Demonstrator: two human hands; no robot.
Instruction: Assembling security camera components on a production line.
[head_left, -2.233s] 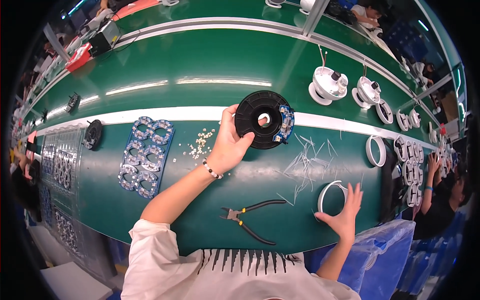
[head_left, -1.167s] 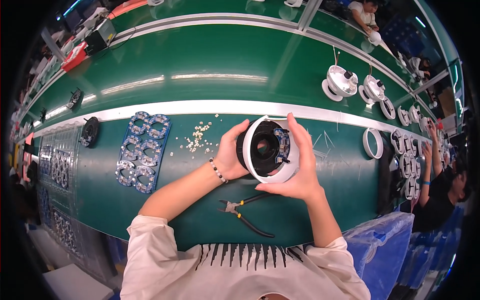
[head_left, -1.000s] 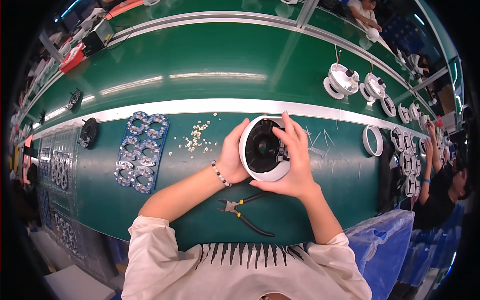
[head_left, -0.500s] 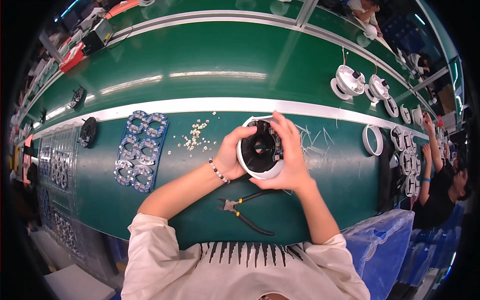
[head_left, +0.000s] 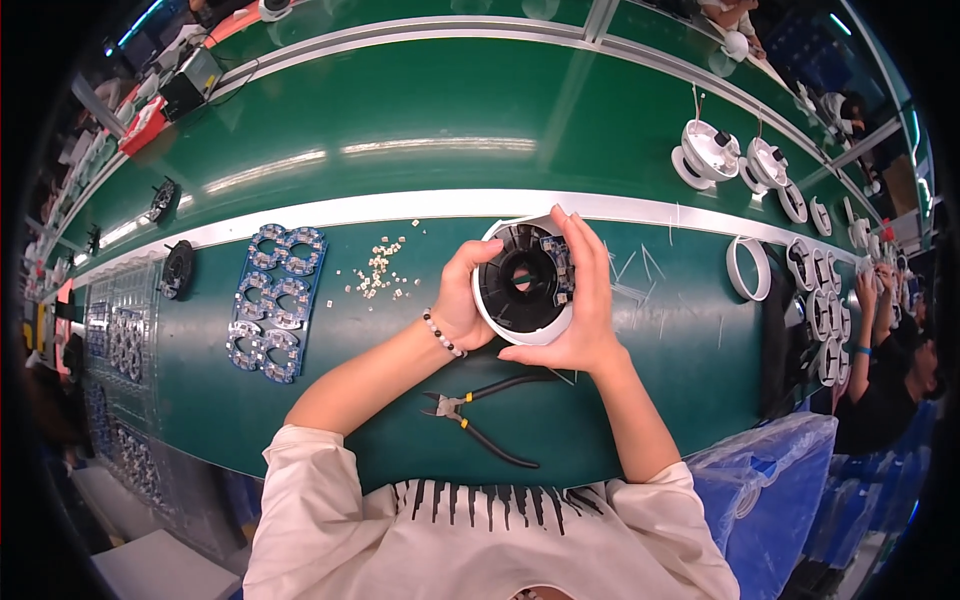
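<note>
A white round housing [head_left: 538, 335] is held up over the bench between my two hands. Inside it sits a black ribbed disc [head_left: 508, 290] with a hole in its middle. A small blue circuit board [head_left: 561, 262] stands along the disc's right side. My left hand [head_left: 463, 298] grips the left side of the housing, its thumb over the rim. My right hand [head_left: 590, 318] wraps the right side, fingers along the upper edge and thumb below. Its fingers partly cover the rim. Close below, side cutters [head_left: 448, 405] with black handles lie spread apart on the green bench.
Blue circuit board panels [head_left: 275, 300] and small white connectors [head_left: 380, 272] lie to the left. Thin clear strips [head_left: 635, 280] and a white ring [head_left: 748, 268] are on the right. White lamp-like housings [head_left: 710, 150] stand on the far ledge. A co-worker's arm [head_left: 862, 335] reaches in at the far right.
The housing has turned slightly in my hands, so more of its blue circuit board and the disc's face shows. Both hands still hold it. The whole view has shifted a little.
</note>
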